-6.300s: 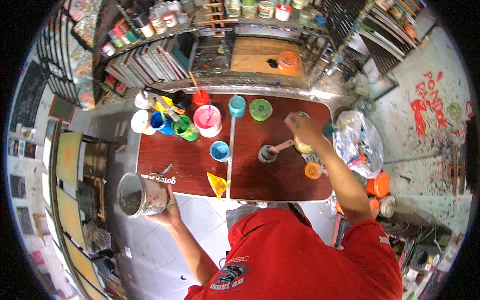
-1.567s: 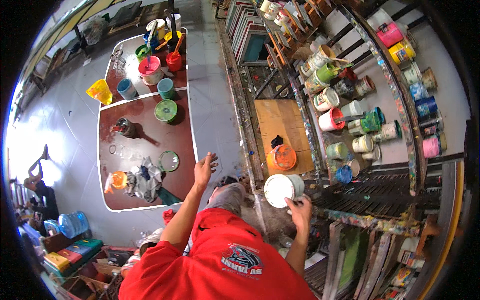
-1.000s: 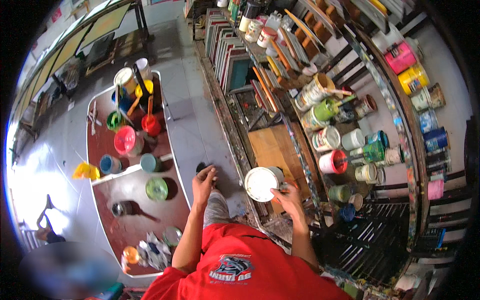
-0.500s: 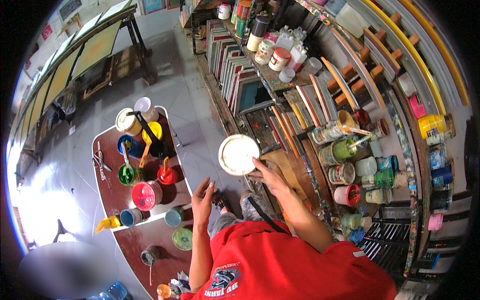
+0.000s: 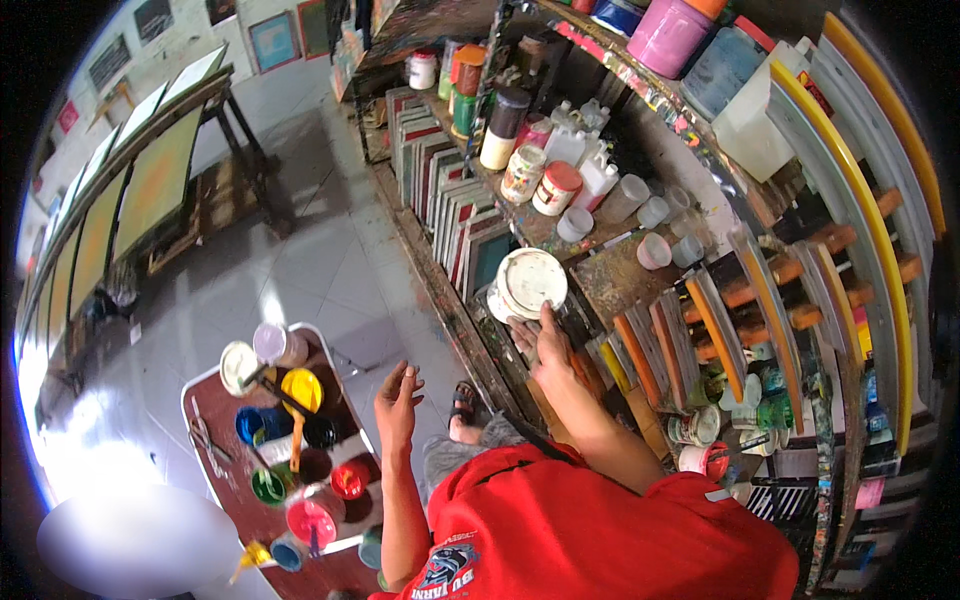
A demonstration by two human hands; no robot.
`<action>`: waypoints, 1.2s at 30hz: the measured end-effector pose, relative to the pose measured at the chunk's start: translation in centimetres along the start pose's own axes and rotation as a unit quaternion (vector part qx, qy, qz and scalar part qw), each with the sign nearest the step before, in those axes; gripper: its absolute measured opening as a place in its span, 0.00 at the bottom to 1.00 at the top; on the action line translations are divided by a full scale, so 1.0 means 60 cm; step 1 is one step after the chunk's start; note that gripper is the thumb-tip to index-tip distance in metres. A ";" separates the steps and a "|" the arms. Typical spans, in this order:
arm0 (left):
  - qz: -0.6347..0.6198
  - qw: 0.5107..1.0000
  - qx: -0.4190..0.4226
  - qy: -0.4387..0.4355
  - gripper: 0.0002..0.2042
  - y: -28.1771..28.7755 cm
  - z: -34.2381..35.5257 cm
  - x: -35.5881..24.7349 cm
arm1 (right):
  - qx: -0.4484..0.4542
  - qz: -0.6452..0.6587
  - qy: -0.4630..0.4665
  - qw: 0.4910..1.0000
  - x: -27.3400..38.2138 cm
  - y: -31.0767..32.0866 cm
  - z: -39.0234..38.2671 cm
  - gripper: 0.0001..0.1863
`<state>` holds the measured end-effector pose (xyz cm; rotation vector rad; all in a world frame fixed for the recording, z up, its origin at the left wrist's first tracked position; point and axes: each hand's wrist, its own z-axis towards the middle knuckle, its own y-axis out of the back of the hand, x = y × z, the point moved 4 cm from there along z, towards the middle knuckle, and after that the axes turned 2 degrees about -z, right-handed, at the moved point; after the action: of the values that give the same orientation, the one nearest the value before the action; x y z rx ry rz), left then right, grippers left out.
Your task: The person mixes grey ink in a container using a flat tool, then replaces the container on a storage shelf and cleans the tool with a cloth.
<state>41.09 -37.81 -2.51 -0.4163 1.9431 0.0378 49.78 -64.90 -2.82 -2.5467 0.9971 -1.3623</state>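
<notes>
right hand [image 5: 545, 346]: gripping a white tub [image 5: 531, 283], thumb up over its flat round top, fingers around its side
white tub: held in front of the shelf [image 5: 607, 281]; whether the two touch, cannot tell
left hand [image 5: 399, 393]: nothing seen in it, fingers loosely bent, just beside the table [image 5: 213, 398]
table: paint pots [image 5: 312, 522] in pink, red, blue and yellow, close together
shelf: red-lidded jar [image 5: 557, 188] near clear cups [image 5: 628, 197]
</notes>
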 end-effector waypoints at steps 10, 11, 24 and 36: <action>0.044 0.987 0.153 0.028 0.25 -0.161 0.224 -0.112 | -0.161 0.215 0.062 0.961 0.059 0.043 0.136 0.29; 0.023 0.983 0.179 0.020 0.25 -0.177 0.248 -0.117 | -0.174 0.239 0.077 0.952 0.067 0.039 0.144 0.29; 0.088 0.976 0.200 0.014 0.26 -0.109 0.454 -0.224 | -0.388 0.453 0.185 0.781 0.139 0.121 0.362 0.28; 0.045 0.983 0.143 0.110 0.25 -0.038 0.464 -0.154 | -0.415 0.412 0.263 0.767 0.267 0.204 0.447 0.33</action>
<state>69.69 -31.43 -5.08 -0.1464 2.1447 -0.2357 70.52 -89.67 -11.91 -1.4811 2.8910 -1.4928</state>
